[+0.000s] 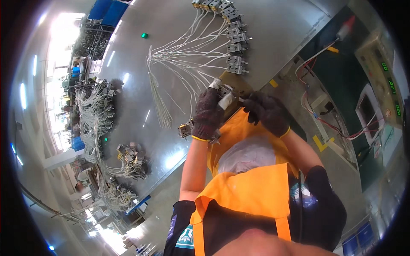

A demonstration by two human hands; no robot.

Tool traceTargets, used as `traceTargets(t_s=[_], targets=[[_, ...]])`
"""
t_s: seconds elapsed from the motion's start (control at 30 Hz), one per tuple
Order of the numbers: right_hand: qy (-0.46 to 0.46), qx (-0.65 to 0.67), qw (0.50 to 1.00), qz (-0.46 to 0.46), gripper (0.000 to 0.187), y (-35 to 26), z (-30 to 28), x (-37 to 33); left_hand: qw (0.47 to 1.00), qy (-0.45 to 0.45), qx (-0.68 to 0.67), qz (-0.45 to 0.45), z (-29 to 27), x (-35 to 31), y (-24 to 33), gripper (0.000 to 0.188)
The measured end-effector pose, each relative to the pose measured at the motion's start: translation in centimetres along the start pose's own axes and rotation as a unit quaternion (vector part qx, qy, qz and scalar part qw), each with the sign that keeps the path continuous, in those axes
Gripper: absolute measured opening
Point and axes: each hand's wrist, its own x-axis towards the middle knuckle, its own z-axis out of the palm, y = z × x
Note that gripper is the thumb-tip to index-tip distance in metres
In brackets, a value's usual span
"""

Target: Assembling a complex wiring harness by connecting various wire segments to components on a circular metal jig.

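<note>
My left hand [207, 112], in a dark knitted glove with a yellow cuff, closes around a small metal unit [224, 90] at the table's edge. Two of its fingertips look wrapped in white, and a pale block shows beside the unit. Just to the right, my right hand [269, 113] wears a matching glove, its fingers curled in a pinch. A small light tip [241, 99] shows at those fingers; what they hold is too small to name. Beneath the hands lies a brown board [239, 81]. Another metal unit [185, 129] lies beside my left wrist.
Several wired metal units [235, 48] form an arc on the metal table [124, 98], their white wires [164, 55] gathered to the left. More wired units [130, 160] lie in heaps at left. At right stands an instrument with green digits [386, 81], with red and white leads [304, 85].
</note>
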Motion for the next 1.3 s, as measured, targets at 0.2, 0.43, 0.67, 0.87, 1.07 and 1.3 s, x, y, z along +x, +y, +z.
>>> traceTargets(t_s=[0.2,0.43,0.67,0.87,1.07,1.3], targets=[[0.067,-0.215,0.925,-0.306,0.019,2.0,1.1,2.3,0.994,0.017,-0.005,-0.106,0.8,0.6,1.0,0.058],[0.009,-0.488,0.726,-0.485,0.025,0.9,-0.8,3.3,0.996,0.048,0.065,-0.047,1.2,0.6,0.7,0.054],[-0.116,0.328,0.929,0.126,0.016,0.5,0.9,1.6,0.985,0.097,0.141,0.024,2.1,-0.2,0.1,0.052],[-0.020,0.402,0.904,0.143,0.023,2.9,1.5,1.6,0.972,0.082,-0.193,-0.109,1.7,-2.3,0.1,0.054],[-0.023,0.091,0.990,-0.103,0.026,-0.4,-0.4,5.3,0.948,0.019,-0.284,-0.145,-0.5,-1.3,1.5,0.050],[0.060,0.204,0.972,-0.104,0.026,0.3,-1.4,4.5,0.990,0.000,-0.059,-0.130,1.0,0.2,2.9,0.048]])
